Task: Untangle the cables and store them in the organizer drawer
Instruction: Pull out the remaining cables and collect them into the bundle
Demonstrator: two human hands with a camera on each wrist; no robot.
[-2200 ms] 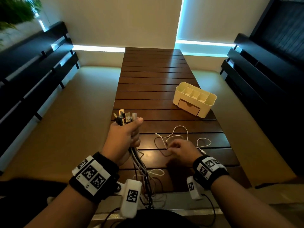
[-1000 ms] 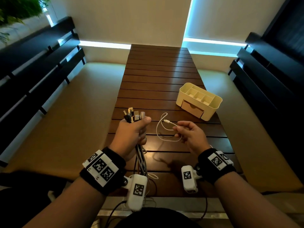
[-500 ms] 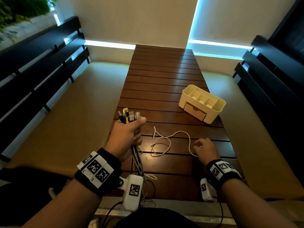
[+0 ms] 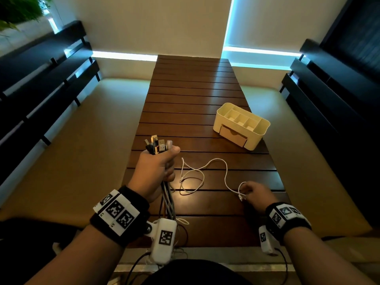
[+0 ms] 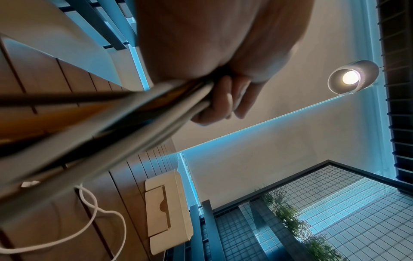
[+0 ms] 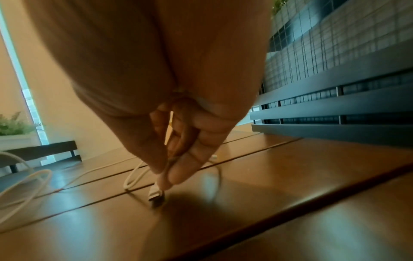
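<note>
My left hand (image 4: 158, 167) grips a bundle of cables (image 4: 157, 145) upright, plugs sticking out above the fist; the cords (image 5: 125, 127) hang down toward the table's near edge. A thin white cable (image 4: 205, 167) lies looped on the wooden table (image 4: 185, 95) between my hands. My right hand (image 4: 254, 194) pinches its plug end (image 6: 156, 195) just above the table surface. The cream organizer (image 4: 241, 125) stands at the right, its drawer (image 4: 233, 135) closed; from the left wrist the organizer (image 5: 167, 208) shows its drawer front.
Dark slatted benches (image 4: 41, 83) run along both sides of the table, with beige floor between. A lamp (image 5: 353, 77) hangs overhead. Wrist camera leads (image 4: 144, 264) trail off the near table edge.
My right hand lifted one end of the white cable, laid it down on the table, then moved back right and now pinches the other plug end. The left hand held steady.
</note>
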